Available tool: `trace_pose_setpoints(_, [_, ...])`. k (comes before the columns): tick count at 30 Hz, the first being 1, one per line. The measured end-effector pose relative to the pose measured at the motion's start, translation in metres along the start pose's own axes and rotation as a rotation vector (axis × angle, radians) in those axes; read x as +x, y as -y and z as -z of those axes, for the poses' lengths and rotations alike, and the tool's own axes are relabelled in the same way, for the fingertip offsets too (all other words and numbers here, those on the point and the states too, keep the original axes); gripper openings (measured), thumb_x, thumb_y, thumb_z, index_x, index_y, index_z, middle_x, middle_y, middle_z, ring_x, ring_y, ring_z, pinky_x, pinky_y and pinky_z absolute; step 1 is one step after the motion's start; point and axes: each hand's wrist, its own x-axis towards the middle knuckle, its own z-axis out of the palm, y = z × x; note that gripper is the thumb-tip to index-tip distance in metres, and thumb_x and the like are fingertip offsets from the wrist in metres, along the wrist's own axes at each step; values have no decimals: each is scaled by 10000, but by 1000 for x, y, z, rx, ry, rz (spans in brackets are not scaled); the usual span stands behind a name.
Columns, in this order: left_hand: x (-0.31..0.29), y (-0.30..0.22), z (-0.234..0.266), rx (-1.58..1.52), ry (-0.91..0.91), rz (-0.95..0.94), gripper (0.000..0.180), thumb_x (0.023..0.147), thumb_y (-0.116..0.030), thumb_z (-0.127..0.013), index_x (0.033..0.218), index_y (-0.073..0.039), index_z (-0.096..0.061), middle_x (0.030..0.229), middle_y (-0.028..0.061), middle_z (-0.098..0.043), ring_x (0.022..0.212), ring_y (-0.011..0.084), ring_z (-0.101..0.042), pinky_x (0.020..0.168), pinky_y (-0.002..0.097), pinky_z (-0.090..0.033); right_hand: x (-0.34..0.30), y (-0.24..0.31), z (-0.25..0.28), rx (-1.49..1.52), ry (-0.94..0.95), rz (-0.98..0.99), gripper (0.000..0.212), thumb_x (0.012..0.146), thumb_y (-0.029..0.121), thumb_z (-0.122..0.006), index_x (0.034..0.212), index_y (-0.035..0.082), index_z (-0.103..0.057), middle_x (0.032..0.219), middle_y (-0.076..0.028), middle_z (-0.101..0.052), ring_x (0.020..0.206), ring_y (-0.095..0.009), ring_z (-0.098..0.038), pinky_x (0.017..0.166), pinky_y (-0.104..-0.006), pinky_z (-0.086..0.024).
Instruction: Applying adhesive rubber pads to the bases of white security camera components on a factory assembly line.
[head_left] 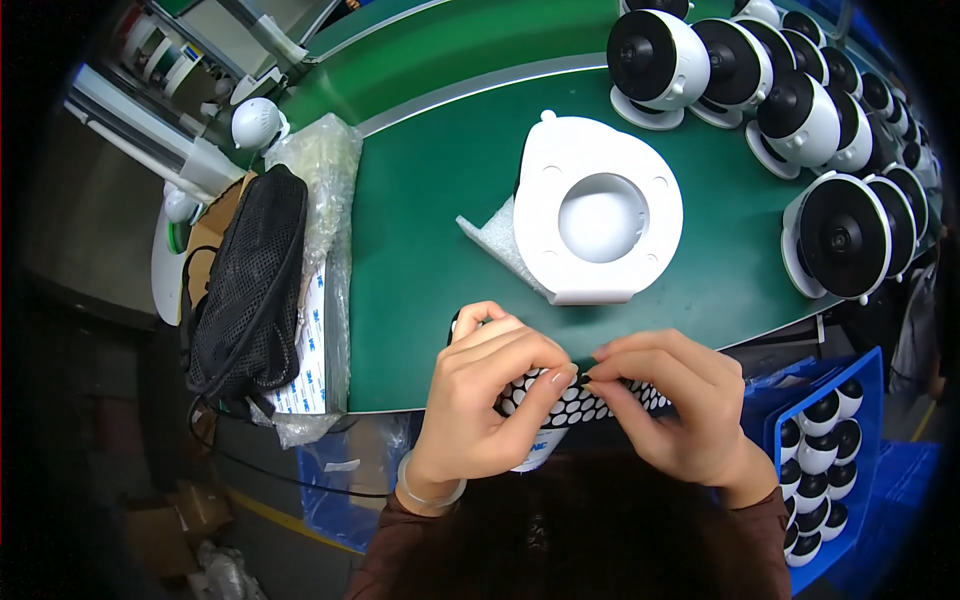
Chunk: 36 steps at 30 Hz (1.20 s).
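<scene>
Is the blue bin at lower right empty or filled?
Not empty: rows of round black-and-white units show inside the blue bin. How deep they go, I cannot tell.

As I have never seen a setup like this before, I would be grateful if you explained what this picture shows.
Of course. There is no machine at work here: a person uses two bare hands. The single picture comes from a wide fisheye camera worn on the head, looking down, so straight edges appear bent.

The left hand and right hand come in from below, their fingers close together over a black sheet with white dots. Whether they pinch it or something tiny is too small to tell.

On the green table stands a white fixture with a round opening, next to pale foam. A black mesh bag lies to the left; round black-and-white devices stand at the right. More sit in a blue crate below them.
</scene>
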Motion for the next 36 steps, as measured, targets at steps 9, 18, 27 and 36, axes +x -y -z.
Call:
trace_pose_setpoints(9, [1,6,-11,65,-140,53,41,746,-30,-588,733,3,-566,1117,187,-484,689,197,-550,598,297,-426,33,-1,9,44,-139,84,69,714,-65,-595,779,-46,-579,876,-146,-638,750,-168,-609,688,-245,-468])
trace_pose_setpoints(18, [10,6,-21,7,-177,26,35,745,-49,-599,755,-45,-565,921,110,-531,673,240,-481,630,325,-381,56,-2,-5,-26,-105,-34,60,721,-17,-623,776,-9,-602,730,-42,-608,619,-83,-537,564,-191,-417])
trace_pose_setpoints(27, [10,7,-22,-35,-166,2,72,736,-36,-599,792,-47,-555,914,104,-523,650,237,-460,641,333,-354,57,-1,-9,-54,-139,-41,49,722,0,-626,764,8,-602,725,-24,-603,612,-71,-507,541,-186,-381])
trace_pose_setpoints(36, [8,7,-19,-2,-146,-8,82,722,-30,-604,787,-37,-553,952,126,-521,684,250,-494,642,338,-357,61,7,-7,-156,-87,-30,87,715,-8,-628,685,8,-548,709,-10,-600,590,-64,-522,506,-179,-379])
